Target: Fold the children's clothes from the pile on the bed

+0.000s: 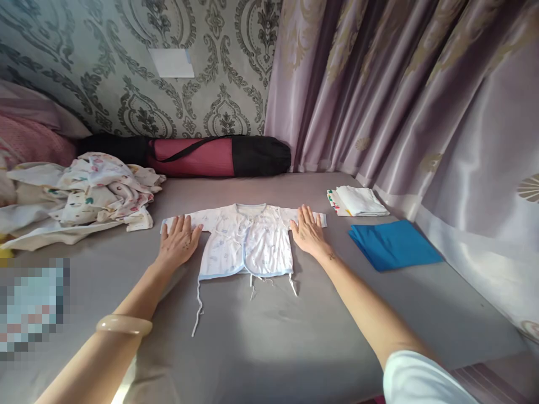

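A small white baby shirt [223, 247] with pale blue trim and a faint print lies spread out on the grey bed sheet [261, 348]. Its sleeves stretch to both sides, and thin white ties trail from the lower hem. My left hand [179, 241] rests flat on the left sleeve, fingers pointing away from me. On the opposite side my right hand [309, 231] lies over the right sleeve, palm down with the fingers stretched. Neither hand grips the cloth. Parts of both sleeves are hidden under the hands.
A heap of printed cloths [101, 191] lies at the left. Along the wall is a pink and black bag [197, 156]. To the right are folded white cloths [360, 201] and a folded blue cloth [396, 244], near the purple curtain [362, 84].
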### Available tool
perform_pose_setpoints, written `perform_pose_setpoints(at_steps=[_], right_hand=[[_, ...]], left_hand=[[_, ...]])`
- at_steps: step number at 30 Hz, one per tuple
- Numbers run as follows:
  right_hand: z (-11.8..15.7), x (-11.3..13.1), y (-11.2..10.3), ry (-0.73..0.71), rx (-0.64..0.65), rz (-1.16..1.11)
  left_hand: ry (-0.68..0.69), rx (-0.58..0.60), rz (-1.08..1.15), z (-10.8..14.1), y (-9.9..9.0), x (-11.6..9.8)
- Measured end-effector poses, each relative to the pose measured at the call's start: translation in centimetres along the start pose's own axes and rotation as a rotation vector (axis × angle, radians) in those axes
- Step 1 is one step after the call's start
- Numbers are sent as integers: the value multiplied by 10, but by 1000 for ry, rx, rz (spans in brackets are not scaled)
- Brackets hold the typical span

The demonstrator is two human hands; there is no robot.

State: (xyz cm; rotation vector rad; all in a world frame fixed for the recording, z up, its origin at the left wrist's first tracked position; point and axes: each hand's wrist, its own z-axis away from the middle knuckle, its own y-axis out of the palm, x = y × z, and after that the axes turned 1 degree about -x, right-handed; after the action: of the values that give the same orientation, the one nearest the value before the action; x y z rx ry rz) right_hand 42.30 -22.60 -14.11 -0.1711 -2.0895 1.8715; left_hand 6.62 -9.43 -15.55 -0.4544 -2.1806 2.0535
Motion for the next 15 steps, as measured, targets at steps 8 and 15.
perform_pose_setpoints(at_steps=[8, 15], right_hand=[[-8, -30, 0, 144, 9, 25], [-15, -53, -5, 204, 44, -85]], left_hand=[[-60, -20, -6, -2, -2, 6], [-167, 37, 95, -17, -9, 35]])
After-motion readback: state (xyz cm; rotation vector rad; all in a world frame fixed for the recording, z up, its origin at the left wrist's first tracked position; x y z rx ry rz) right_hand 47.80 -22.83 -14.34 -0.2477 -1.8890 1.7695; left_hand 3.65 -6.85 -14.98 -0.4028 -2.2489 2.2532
